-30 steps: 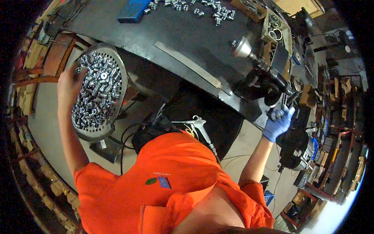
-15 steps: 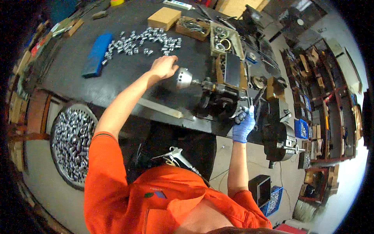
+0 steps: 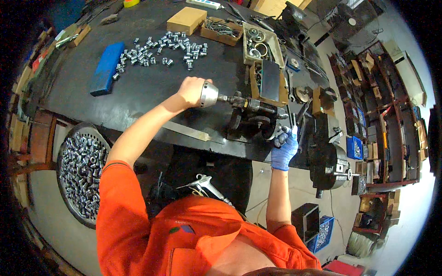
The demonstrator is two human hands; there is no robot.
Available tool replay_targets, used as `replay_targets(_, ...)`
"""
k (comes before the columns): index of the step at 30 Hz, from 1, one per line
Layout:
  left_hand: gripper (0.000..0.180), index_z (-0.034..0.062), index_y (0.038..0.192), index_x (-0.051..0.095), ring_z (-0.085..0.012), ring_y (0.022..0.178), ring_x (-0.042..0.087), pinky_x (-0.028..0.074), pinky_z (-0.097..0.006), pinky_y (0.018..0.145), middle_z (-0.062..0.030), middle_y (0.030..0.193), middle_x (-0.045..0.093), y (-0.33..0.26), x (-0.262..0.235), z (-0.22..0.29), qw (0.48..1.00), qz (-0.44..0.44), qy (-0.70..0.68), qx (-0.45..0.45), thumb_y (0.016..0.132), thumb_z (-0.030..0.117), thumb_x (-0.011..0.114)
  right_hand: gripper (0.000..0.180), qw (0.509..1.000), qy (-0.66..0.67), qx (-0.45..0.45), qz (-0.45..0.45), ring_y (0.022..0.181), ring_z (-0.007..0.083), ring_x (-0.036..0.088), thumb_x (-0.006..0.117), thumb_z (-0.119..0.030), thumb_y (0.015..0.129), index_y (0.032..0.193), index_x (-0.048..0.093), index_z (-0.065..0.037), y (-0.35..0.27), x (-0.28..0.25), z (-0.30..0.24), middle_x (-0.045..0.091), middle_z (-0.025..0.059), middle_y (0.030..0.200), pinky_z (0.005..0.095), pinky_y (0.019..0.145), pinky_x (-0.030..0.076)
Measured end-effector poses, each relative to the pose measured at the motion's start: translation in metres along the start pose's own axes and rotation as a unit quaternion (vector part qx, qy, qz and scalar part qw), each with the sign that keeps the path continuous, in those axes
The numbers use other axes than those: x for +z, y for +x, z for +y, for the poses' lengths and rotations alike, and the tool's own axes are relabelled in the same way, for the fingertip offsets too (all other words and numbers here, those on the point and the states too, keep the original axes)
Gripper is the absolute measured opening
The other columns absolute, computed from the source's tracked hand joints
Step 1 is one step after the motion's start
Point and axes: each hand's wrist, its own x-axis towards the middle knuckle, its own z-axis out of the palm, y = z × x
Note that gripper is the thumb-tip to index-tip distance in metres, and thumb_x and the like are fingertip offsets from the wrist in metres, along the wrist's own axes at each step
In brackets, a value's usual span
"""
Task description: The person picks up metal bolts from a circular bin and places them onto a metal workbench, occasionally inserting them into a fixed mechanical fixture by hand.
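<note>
1. While the person in an orange shirt leans over the dark tabletop [image 3: 138,92], the bare left hand [image 3: 191,91] is wrapped around the back of a round silver knob [image 3: 209,94], its grip closed on it.
2. That silver knob sits at the left end of a small dark machine [image 3: 255,117] standing near the tabletop's front edge; a short shaft joins the knob to the machine.
3. Right of the machine, the right hand [image 3: 284,149] wears a blue glove and has its grip closed on a dark handle [image 3: 294,122] at the machine's right side.
4. Behind the machine lie a scatter of small silver sleeves [image 3: 159,50], and left of them a flat blue block [image 3: 107,68].
5. Also behind the machine are a tan wooden block [image 3: 186,20] and open wooden trays [image 3: 260,46] of metal rings.
6. Just in front of the machine, a flat metal strip [image 3: 186,131] lies along the tabletop's edge.
7. Left of the machine and below the tabletop's edge, a round basket [image 3: 83,172] is full of more silver sleeves.
8. Right of the machine stands a heavy black vise [image 3: 329,152].
</note>
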Motion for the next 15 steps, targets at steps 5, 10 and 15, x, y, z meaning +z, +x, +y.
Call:
replay_targets(5,0.014,-0.0002,0.082,0.055,-0.0135,0.06,0.057,0.046,-0.025,0.053,-0.008,0.07,0.06,-0.051,-0.02,-0.019,0.799,0.048,-0.584,-0.134,0.074,0.009,0.063,0.033,1.0,0.025,0.008,-0.003,0.038,0.0047,0.03,0.05,-0.032,0.09,0.083,0.056,0.0,0.002,0.001,0.005,0.036,-0.0031,0.047,0.0186,0.034,0.025)
replay_targets(10,0.015,-0.0022,0.09,0.056,-0.0129,0.064,0.059,0.048,-0.024,0.056,-0.0069,0.075,0.06,-0.08,-0.082,0.018,0.721,0.087,-0.686,-0.046,0.079,0.007,0.061,0.025,0.999,0.034,0.013,-0.019,0.039,0.004,0.031,0.049,-0.025,0.091,0.086,0.055,-0.001,0.002,-0.003,0.0,0.036,-0.0041,0.049,0.0182,0.034,0.024)
replay_targets(15,0.016,-0.0042,0.095,0.057,-0.0136,0.066,0.06,0.05,-0.026,0.059,-0.0073,0.079,0.062,-0.077,-0.089,0.022,0.751,0.069,-0.656,-0.024,0.081,0.005,0.058,0.028,0.999,0.009,-0.013,-0.028,0.039,0.0028,0.029,0.048,-0.027,0.092,0.086,0.055,-0.001,-0.001,0.001,0.0,0.034,-0.0053,0.05,0.0173,0.034,0.024)
